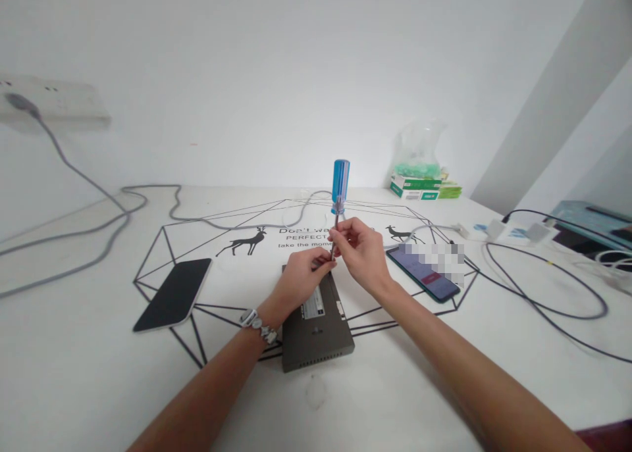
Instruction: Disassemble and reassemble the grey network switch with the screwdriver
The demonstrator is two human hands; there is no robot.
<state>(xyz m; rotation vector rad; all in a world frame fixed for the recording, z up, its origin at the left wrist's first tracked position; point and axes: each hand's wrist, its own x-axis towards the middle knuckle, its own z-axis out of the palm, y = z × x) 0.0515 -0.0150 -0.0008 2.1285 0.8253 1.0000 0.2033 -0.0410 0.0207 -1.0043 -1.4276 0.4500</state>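
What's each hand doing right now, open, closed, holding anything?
Left hand: closed, pinching the lower shaft of the screwdriver.
Right hand: closed on the screwdriver shaft, just above the left.

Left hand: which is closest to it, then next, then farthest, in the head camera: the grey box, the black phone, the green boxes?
1. Grey box: right under the left hand.
2. Black phone: off to its left.
3. Green boxes: far back right, by the wall.
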